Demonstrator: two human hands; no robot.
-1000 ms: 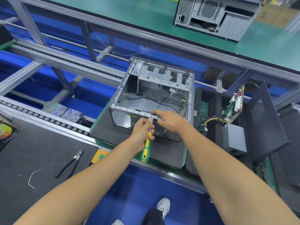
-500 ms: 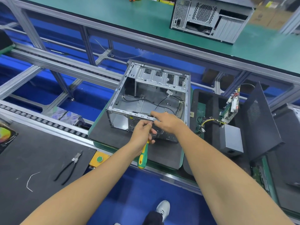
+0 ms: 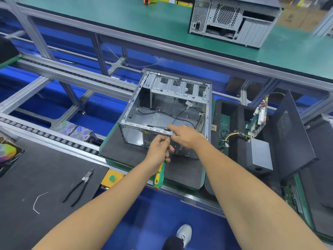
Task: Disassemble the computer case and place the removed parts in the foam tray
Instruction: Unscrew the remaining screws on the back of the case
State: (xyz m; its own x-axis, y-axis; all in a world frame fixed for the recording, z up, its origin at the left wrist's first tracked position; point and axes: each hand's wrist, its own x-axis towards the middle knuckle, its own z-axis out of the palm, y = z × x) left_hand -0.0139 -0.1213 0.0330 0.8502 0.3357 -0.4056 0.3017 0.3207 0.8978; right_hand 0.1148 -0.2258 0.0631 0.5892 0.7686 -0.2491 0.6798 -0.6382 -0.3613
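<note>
An open grey metal computer case [image 3: 162, 98] lies on a dark foam pad [image 3: 124, 152], with loose black cables inside. My left hand [image 3: 159, 148] grips a green and yellow screwdriver [image 3: 159, 175], its handle pointing down toward me and its tip at the case's near top rail. My right hand [image 3: 185, 137] rests on that same rail, fingers curled over its edge beside the screwdriver tip. To the right, the black foam tray [image 3: 234, 112] holds a grey power supply [image 3: 259, 157], a circuit board [image 3: 257, 121] and bundled wires.
A black mesh side panel [image 3: 292, 134] leans at the tray's right. Pliers [image 3: 79, 186] and a bit of white wire lie on the dark mat at left, near a yellow box with a green button [image 3: 112, 178]. A second computer case [image 3: 232, 20] stands on the far green bench.
The screwdriver handle has dropped lower in my left hand and tilted more toward me. Both hands stay at the case's near rail; the view has shifted slightly.
</note>
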